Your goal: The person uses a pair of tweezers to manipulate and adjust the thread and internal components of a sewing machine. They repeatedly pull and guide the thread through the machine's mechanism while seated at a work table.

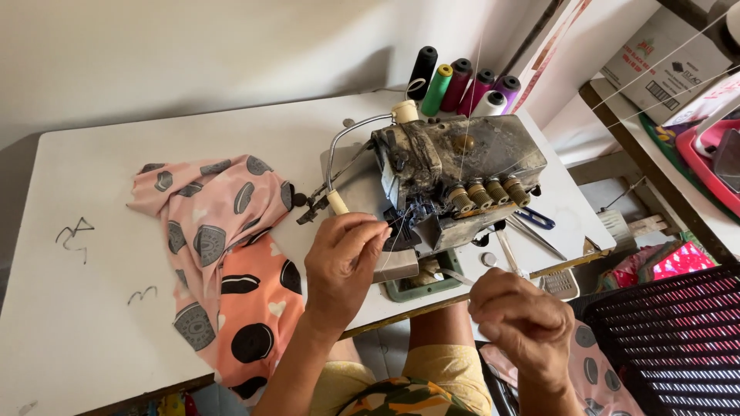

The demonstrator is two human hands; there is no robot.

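machine (455, 181) on table (92, 308) | cloth (223, 254) left | spools (462, 85) behind — basket (671, 339) right

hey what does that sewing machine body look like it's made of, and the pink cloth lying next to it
Sewing machine body: probably painted metal, worn and grimy, with dark scuffed patches and hard edges. Pink cloth: a soft, thin printed fabric, possibly knit, matte, lying in loose folds and draping over the table edge.
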